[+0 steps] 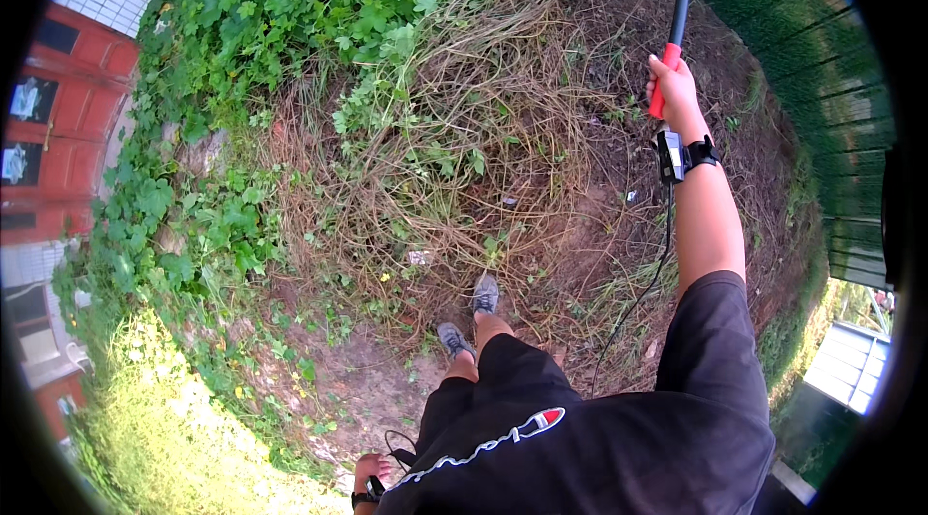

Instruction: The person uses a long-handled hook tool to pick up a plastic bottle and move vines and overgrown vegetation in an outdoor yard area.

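Note:
My right hand [674, 82] is stretched forward and closed around the red grip of a long black tool handle [680, 2] that runs up out of the top of the picture; its working end is hidden. A black device is strapped to that wrist [674, 155], with a thin cable hanging down along the arm. My left hand [370, 470] hangs low at my side near the lower edge, fingers loosely curled, holding nothing that I can see. My grey shoes [471, 314] stand on bare soil in front of a tangle of dry stems [464, 128].
Green leafy vines [242, 80] cover the ground to the left and at the top. A dark green fence [831, 80] runs along the right. A red door and white tiled wall [87, 51] stand at the far left. Sunlit grass [164, 418] lies at lower left.

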A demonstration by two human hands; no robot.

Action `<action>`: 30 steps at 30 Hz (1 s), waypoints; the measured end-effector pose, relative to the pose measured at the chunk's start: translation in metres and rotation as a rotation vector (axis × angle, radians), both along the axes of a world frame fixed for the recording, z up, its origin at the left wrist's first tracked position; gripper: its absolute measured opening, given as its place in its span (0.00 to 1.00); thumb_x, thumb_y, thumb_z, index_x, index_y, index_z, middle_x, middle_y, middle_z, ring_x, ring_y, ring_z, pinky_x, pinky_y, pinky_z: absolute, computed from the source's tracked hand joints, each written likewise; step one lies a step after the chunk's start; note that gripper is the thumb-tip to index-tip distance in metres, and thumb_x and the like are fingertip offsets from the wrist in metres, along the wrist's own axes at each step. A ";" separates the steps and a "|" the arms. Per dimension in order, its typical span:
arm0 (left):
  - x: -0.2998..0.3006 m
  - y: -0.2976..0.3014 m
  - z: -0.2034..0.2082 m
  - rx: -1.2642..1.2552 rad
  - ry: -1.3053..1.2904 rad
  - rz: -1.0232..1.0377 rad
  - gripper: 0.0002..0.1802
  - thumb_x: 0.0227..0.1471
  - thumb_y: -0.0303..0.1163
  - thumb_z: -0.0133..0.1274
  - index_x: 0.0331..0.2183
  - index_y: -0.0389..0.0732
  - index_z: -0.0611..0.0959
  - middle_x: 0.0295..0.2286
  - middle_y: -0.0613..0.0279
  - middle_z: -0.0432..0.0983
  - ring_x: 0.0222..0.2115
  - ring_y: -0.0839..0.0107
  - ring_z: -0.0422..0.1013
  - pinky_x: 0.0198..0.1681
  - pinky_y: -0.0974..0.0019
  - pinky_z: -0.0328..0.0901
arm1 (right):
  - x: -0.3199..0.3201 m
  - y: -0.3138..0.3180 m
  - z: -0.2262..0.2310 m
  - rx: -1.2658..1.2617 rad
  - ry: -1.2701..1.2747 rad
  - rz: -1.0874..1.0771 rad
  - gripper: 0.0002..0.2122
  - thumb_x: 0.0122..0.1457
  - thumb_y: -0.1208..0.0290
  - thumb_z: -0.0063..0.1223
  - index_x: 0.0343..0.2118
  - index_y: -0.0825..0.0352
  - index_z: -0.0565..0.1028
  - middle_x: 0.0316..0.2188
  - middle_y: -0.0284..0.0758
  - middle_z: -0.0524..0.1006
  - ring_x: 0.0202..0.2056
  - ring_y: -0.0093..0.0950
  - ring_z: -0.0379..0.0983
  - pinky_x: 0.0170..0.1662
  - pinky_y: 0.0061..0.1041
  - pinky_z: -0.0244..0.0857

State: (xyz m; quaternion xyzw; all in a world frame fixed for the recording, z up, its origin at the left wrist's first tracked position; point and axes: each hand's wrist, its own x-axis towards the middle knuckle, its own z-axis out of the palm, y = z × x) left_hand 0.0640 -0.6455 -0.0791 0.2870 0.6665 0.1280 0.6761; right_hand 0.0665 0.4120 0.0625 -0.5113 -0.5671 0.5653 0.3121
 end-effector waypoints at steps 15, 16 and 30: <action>0.019 0.100 0.101 -0.299 0.307 0.879 0.11 0.61 0.35 0.45 0.40 0.40 0.78 0.30 0.61 0.79 0.30 0.72 0.76 0.31 0.68 0.68 | -0.310 -0.256 -0.183 -1.041 0.600 0.052 0.08 0.58 0.74 0.46 0.23 0.63 0.64 0.15 0.30 0.65 0.17 0.26 0.63 0.22 0.27 0.62; 0.015 0.115 0.106 -0.363 0.326 0.875 0.16 0.62 0.39 0.44 0.42 0.38 0.78 0.30 0.59 0.80 0.30 0.72 0.76 0.30 0.67 0.69 | -0.304 -0.269 -0.177 -0.960 0.514 0.030 0.08 0.57 0.75 0.47 0.23 0.63 0.64 0.15 0.29 0.65 0.17 0.25 0.63 0.22 0.26 0.62; -0.149 0.171 0.022 -0.059 0.209 0.998 0.08 0.55 0.26 0.50 0.38 0.35 0.78 0.26 0.61 0.77 0.26 0.73 0.73 0.33 0.70 0.68 | -0.187 -0.195 -0.169 -0.919 0.382 0.144 0.07 0.58 0.77 0.50 0.26 0.63 0.65 0.13 0.24 0.65 0.13 0.19 0.61 0.18 0.21 0.59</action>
